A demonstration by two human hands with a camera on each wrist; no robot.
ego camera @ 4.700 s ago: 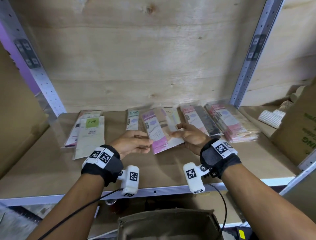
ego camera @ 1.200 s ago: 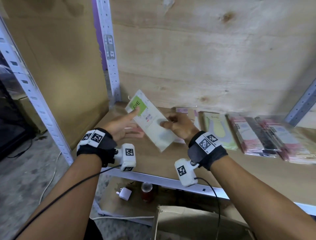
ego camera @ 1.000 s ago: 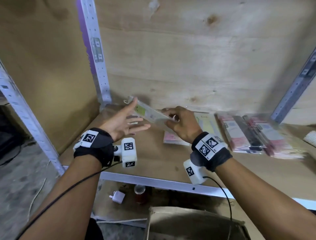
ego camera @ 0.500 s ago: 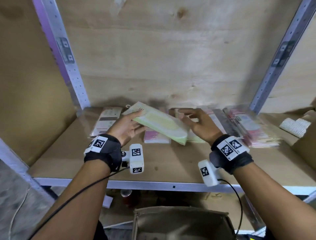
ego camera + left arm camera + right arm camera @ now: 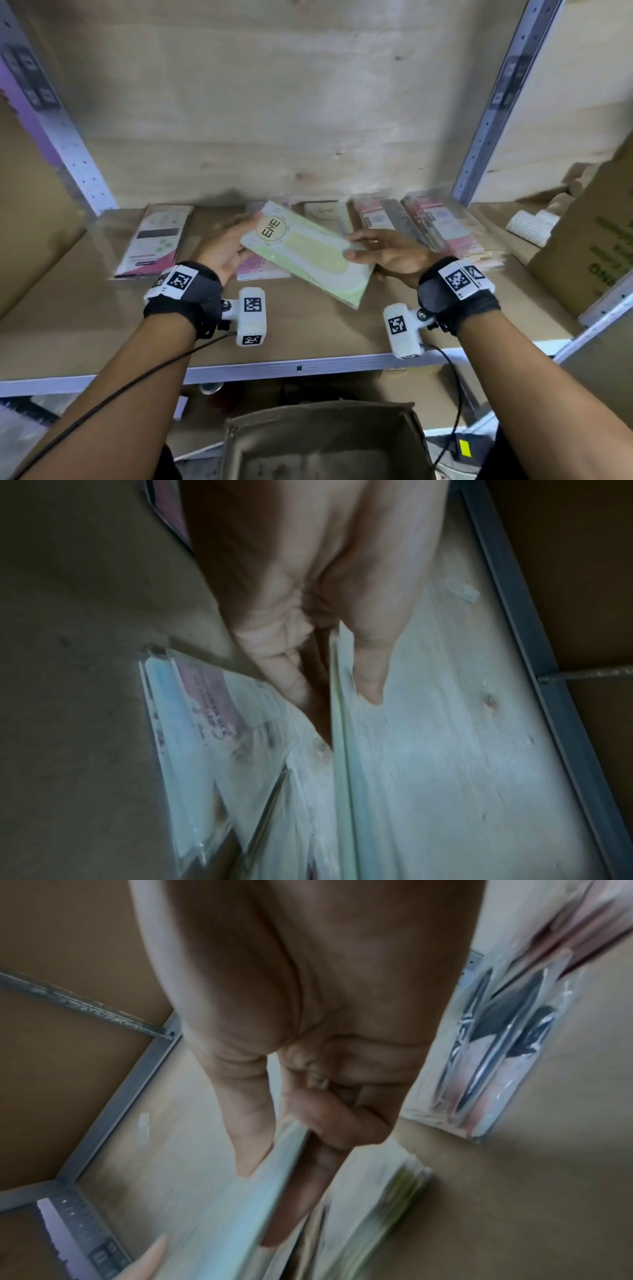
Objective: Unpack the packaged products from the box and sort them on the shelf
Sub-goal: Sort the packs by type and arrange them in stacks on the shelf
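A flat green-and-white packet (image 5: 308,253) marked ENE hangs tilted just above the shelf board (image 5: 308,329), face up. My left hand (image 5: 239,240) pinches its far left corner, thumb on top and fingers beneath. My right hand (image 5: 363,246) grips its right edge the same way. In the left wrist view the packet's edge (image 5: 342,750) runs between my thumb (image 5: 369,674) and fingers (image 5: 287,674). The right wrist view shows the packet (image 5: 267,1191) pinched under my thumb (image 5: 250,1137). The open brown box (image 5: 322,442) stands below the shelf.
Along the back of the shelf lie a white packet (image 5: 154,240) at the left, a pink packet (image 5: 257,270) under the held one, a green stack (image 5: 325,210), and pink stacks (image 5: 442,229). A cardboard box (image 5: 592,246) and white rolls (image 5: 527,222) sit at the right.
Both hands have carried the green packet from the shelf's left end to the middle. Since half a second ago it has turned flatter, so its ENE face now shows.
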